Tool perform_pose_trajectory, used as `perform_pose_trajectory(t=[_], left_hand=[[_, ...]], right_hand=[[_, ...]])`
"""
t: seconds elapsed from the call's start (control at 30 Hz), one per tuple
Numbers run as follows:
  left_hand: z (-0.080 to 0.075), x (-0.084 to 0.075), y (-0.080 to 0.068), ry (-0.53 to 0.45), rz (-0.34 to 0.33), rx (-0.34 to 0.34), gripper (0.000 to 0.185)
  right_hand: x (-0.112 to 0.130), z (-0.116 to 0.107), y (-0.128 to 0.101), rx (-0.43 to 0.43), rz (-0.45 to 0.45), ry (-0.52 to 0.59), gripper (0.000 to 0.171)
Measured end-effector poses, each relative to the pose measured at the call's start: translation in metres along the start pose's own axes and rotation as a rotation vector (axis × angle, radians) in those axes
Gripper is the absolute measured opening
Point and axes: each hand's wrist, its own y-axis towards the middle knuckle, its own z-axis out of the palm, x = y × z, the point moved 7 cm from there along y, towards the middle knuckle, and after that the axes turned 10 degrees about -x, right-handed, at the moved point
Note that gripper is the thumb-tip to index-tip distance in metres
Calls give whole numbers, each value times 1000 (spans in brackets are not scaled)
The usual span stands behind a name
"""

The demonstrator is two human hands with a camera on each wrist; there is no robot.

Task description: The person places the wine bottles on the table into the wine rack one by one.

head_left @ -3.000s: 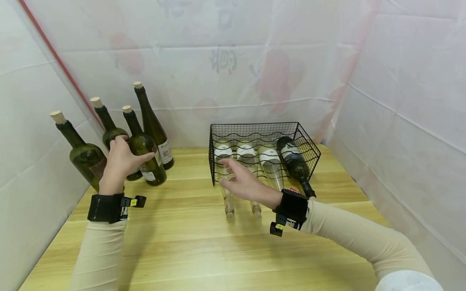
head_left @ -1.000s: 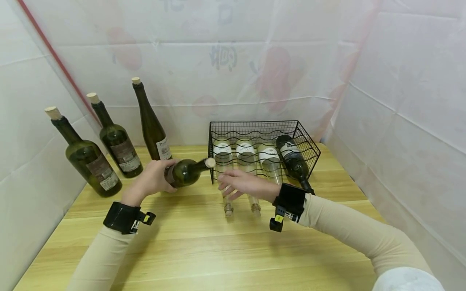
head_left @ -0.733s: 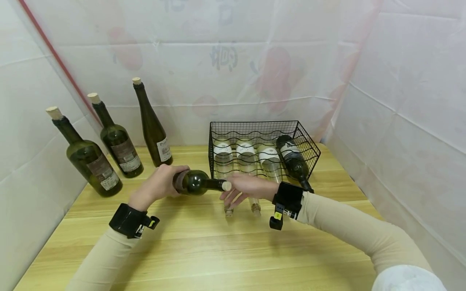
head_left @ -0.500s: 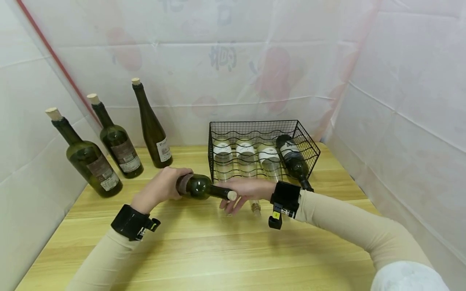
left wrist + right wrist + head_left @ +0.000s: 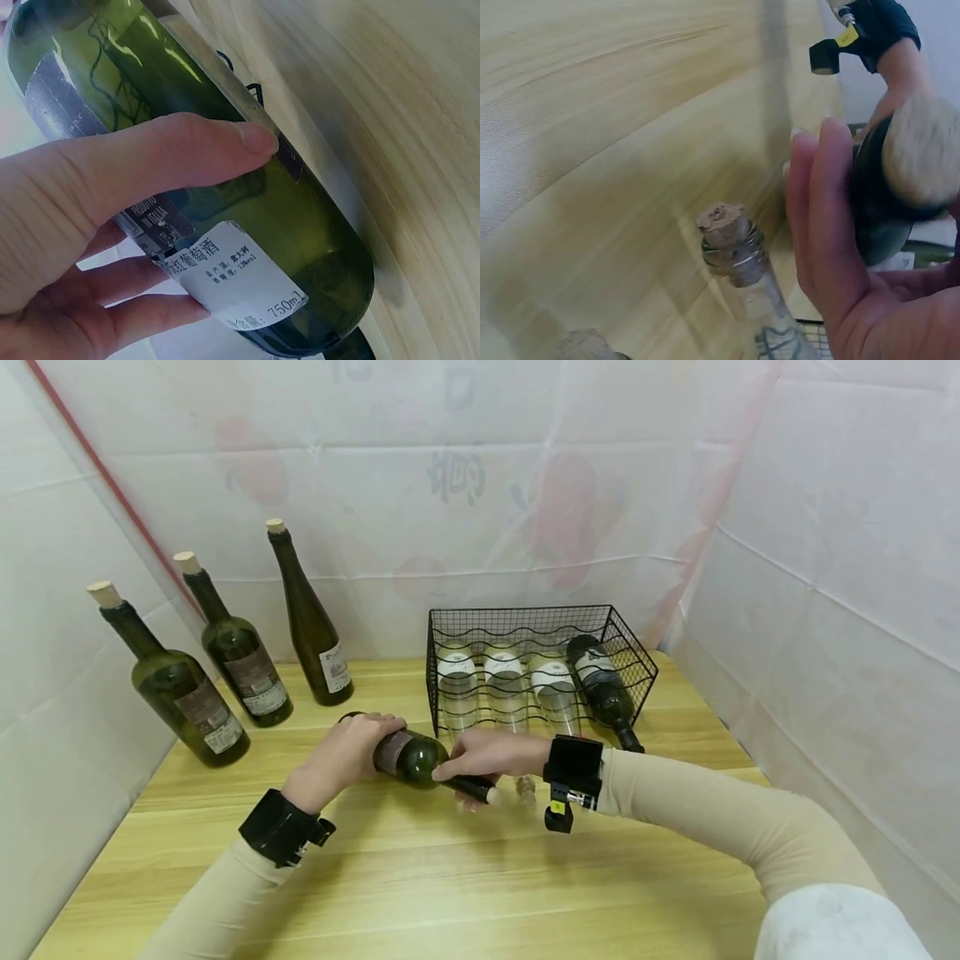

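The desk [image 5: 420,893] is pale wood, walled by white sheeting on three sides. Toward its back stands one black wire rack [image 5: 633,652], the landmark here.

Inside the rack lie four bottles, side by side, necks pointing out of the front: three clear bottles [image 5: 507,681] and, at the rack's right end, one dark bottle [image 5: 600,681]. Two corked clear necks poke out in front of the rack; the right wrist view shows one such neck [image 5: 735,255] close up, with a second cork blurred at the lower edge.

Well left of the rack stand three upright green bottles [image 5: 236,647], all corked: one slim and tall nearest the rack, two rounder ones farther left by the sheeting.

Just in front of the rack's left end, one more green bottle [image 5: 416,758] is held lying nearly level above the desk, cork end toward the right and slightly down. That makes eight bottles in all.

The left hand [image 5: 345,752] grips the held bottle's body from above, thumb and fingers wrapped round it over the label, as the left wrist view [image 5: 97,217] shows; the label reads 750ml. The right hand [image 5: 487,756] grips the same bottle at the neck, fingers curled round it beside the cork [image 5: 922,150]. Each wrist wears one black strap with a camera.
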Motion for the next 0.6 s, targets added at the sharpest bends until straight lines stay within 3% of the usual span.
perform_pose_trajectory(t=[0.13,0.33,0.6], left_hand=[[0,-1,0,20,-17,-14,65],[4,-3,1,63,-21,-11,64],[4,-6,1,109,-38,-8,67]], right_hand=[[4,6,-3,11,-6,-81,27],[-2,15,-8,24,55,-99,27],[-6,12,-8,-32,10,-198,20]])
